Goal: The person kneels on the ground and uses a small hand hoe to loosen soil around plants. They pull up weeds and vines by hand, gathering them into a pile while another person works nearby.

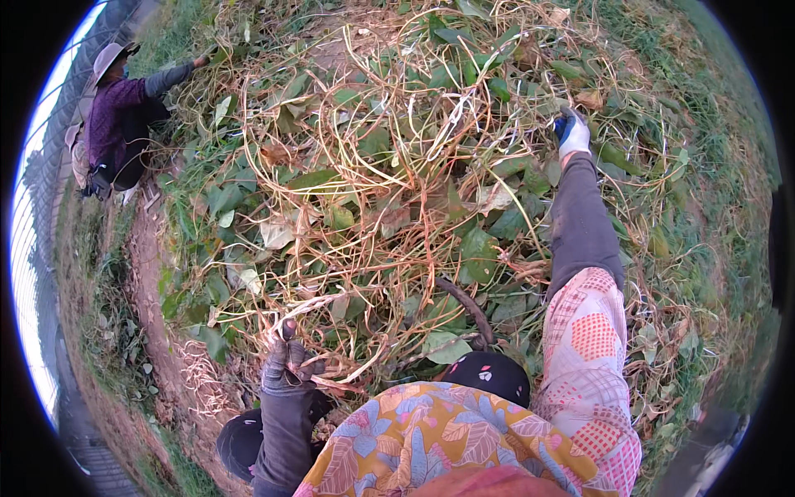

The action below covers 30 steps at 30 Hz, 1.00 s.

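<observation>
My left hand [290, 354], dark-gloved with fingertips showing, is closed around a bunch of long, thin, pale dry pods [319, 303] low on the left. Some of these pods stick out past the thumb, toward the right. My right hand [572, 135], in a white and blue glove, reaches far out at the upper right among leaves and vines. Its fingers look curled, and whatever they grip is too small to make out. Between my hands spreads a tangled heap of bean vines [422, 178], with yellow-tan stringy stems or pods and green leaves.
Another person [124, 116] in a hat and purple top crouches at the far left, one arm stretched into the vines. Dry pods [207, 383] lie on bare soil [153, 282] at left. A dark curved stick [469, 308] lies near my knee [490, 374]. Grass [720, 166] borders the right.
</observation>
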Each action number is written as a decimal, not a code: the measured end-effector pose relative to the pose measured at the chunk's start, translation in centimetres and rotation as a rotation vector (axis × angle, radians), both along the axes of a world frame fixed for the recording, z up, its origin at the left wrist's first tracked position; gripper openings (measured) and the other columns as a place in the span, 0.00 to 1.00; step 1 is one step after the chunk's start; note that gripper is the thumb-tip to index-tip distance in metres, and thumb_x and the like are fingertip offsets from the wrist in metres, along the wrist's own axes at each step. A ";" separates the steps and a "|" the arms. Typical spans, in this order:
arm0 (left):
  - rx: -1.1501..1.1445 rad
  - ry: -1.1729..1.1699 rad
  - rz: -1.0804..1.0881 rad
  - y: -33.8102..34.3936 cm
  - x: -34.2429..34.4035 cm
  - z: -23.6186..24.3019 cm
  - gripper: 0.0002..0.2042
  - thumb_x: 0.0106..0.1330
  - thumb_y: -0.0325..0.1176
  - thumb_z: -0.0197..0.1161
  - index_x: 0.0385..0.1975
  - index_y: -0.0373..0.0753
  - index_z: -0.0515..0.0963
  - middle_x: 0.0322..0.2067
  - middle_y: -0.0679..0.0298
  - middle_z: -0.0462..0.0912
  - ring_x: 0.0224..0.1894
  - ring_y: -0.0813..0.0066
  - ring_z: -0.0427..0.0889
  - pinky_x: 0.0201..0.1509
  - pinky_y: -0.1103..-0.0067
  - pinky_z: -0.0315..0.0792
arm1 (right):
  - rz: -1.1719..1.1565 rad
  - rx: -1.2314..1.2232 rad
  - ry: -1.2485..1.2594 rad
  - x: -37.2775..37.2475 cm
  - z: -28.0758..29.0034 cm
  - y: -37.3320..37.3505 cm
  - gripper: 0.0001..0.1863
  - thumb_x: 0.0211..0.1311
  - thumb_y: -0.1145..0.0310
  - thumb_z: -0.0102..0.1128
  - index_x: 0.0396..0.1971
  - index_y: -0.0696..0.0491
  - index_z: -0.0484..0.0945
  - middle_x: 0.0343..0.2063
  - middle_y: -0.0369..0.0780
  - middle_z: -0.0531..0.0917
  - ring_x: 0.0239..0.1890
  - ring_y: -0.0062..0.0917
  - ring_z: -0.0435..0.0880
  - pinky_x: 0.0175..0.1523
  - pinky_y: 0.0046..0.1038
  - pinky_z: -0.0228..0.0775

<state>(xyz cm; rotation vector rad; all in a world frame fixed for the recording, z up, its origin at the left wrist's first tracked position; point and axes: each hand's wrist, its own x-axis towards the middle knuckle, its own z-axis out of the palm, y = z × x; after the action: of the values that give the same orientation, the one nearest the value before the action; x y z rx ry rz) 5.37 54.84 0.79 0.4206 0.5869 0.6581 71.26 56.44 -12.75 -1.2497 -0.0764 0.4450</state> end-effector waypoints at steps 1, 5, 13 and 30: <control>0.005 0.026 0.006 -0.3 0.2 0.4 0.19 0.66 0.44 0.42 0.55 0.45 0.61 0.15 0.73 0.69 0.16 0.79 0.70 0.33 0.70 0.69 | -0.034 0.151 0.016 -0.4 0.8 -0.3 0.04 0.52 0.70 0.56 0.29 0.50 0.76 0.22 0.32 0.74 0.24 0.14 0.71 0.30 0.16 0.63; 0.082 -0.027 -0.021 -0.8 0.3 0.4 0.20 0.66 0.44 0.41 0.54 0.43 0.61 0.14 0.73 0.69 0.15 0.80 0.71 0.31 0.70 0.71 | 0.000 0.586 0.005 0.2 6.2 -4.1 0.02 0.57 0.71 0.51 0.30 0.53 0.71 0.24 0.35 0.75 0.29 0.22 0.75 0.36 0.21 0.67; 0.075 -0.131 -0.064 -3.0 -0.4 0.8 0.17 0.63 0.42 0.50 0.49 0.43 0.65 0.13 0.70 0.71 0.12 0.76 0.70 0.25 0.73 0.69 | 0.083 0.107 -0.382 -15.9 22.0 -15.7 0.08 0.59 0.66 0.48 0.26 0.55 0.68 0.16 0.30 0.63 0.18 0.14 0.59 0.31 0.21 0.61; 0.029 -0.302 -0.318 -10.2 4.6 6.5 0.09 0.59 0.36 0.56 0.35 0.41 0.68 0.28 0.62 0.74 0.31 0.60 0.78 0.24 0.64 0.78 | 0.549 0.305 0.107 -44.2 27.4 -23.5 0.07 0.60 0.68 0.48 0.36 0.54 0.69 0.23 0.32 0.71 0.21 0.15 0.67 0.26 0.20 0.62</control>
<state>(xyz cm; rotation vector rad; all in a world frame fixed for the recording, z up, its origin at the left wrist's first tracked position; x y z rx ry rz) 10.01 44.68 7.25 0.4208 0.2167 0.4140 27.09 32.92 14.63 -0.8904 -0.3886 0.9367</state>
